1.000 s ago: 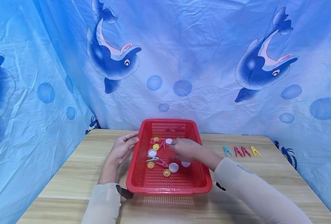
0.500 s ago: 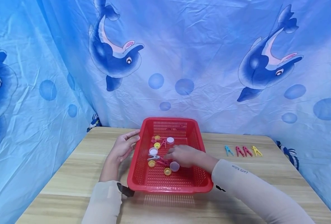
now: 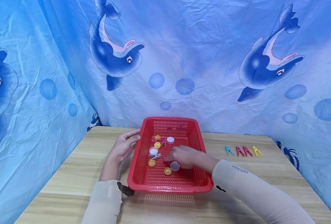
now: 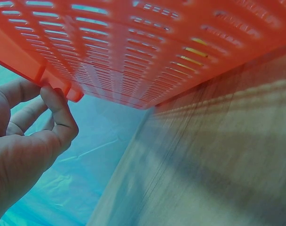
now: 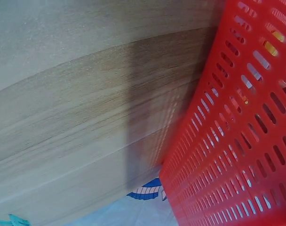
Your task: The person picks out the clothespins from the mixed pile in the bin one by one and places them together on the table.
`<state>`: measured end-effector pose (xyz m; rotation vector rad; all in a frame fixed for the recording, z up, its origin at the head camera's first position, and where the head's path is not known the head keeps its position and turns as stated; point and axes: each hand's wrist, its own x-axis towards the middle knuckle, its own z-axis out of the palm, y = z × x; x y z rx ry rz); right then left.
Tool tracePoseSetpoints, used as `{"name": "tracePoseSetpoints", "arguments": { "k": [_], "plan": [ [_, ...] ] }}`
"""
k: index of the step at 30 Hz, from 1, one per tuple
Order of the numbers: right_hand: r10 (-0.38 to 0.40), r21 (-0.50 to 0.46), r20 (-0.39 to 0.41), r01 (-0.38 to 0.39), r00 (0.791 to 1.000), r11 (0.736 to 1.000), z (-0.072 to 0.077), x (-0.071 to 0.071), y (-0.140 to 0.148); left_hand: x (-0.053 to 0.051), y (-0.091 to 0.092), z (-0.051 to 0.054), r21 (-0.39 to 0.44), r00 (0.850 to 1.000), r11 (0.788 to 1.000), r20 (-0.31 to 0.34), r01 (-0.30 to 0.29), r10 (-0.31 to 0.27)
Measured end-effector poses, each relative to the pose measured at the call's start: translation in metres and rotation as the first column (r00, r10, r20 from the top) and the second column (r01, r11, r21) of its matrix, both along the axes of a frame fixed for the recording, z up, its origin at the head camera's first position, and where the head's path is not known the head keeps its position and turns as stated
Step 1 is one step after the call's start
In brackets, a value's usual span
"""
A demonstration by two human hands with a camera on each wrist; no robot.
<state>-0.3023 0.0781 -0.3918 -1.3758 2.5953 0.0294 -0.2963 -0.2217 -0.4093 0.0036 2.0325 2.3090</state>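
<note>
A red plastic basket (image 3: 169, 189) stands on the table. My left hand (image 3: 122, 146) holds its left rim; in the left wrist view, the thumb and finger of that hand (image 4: 32, 125) pinch the rim. Inside the basket, my right hand (image 3: 183, 155) pinches a pink clothespin (image 3: 166, 161), mostly covered by the fingers. Around it lie a grey clothespin (image 3: 155, 156), another pink clothespin (image 3: 164, 142), white bottle caps (image 3: 170, 140) and several yellow caps (image 3: 167, 171). A translucent cap (image 3: 175, 166) sits just below the right hand. The basket wall (image 5: 237, 122) hides this hand in the right wrist view.
Right of the basket, a blue clothespin (image 3: 228, 150), two pink-red clothespins (image 3: 244, 151) and a yellow clothespin (image 3: 257, 151) lie in a row on the wooden table (image 3: 78, 174). A blue dolphin-print curtain (image 3: 210, 56) encloses the back and sides.
My right hand has come down toward the near side of the basket, onto the pink clothespin. That clothespin and the grey one beside it have shifted slightly. The left hand stays on the rim.
</note>
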Motion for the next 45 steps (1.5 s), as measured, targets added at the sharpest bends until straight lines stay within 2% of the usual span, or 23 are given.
{"name": "tracePoseSetpoints", "arguments": {
  "k": [8, 27, 33, 38, 45],
  "plan": [
    [-0.049, -0.005, -0.065, 0.048, 0.997, 0.999, -0.0014, -0.0024, -0.0017, -0.0007, 0.0005, -0.0004, -0.002, 1.0, 1.0, -0.002, 0.0, 0.0],
    [-0.081, -0.013, -0.115, 0.08, 0.99, 0.997, -0.0035, -0.0052, -0.0017, 0.0006, 0.0002, 0.0, 0.01, 1.0, 1.0, -0.011, -0.001, 0.001],
    [-0.127, -0.047, -0.034, 0.126, 0.991, 0.991, -0.0039, -0.0048, -0.002, 0.0004, 0.0005, 0.0003, 0.018, 1.0, 1.0, -0.002, -0.004, 0.005],
    [-0.124, -0.08, 0.058, 0.129, 0.991, 0.988, -0.0046, -0.0056, -0.0015, -0.0001, 0.0004, -0.0003, 0.01, 1.0, 1.0, -0.003, -0.002, 0.003],
    [-0.09, -0.095, 0.083, 0.098, 0.993, 0.991, -0.0044, -0.0063, -0.0006, 0.0008, 0.0001, 0.0001, 0.002, 1.0, 1.0, -0.009, 0.003, -0.003]
  ]
}}
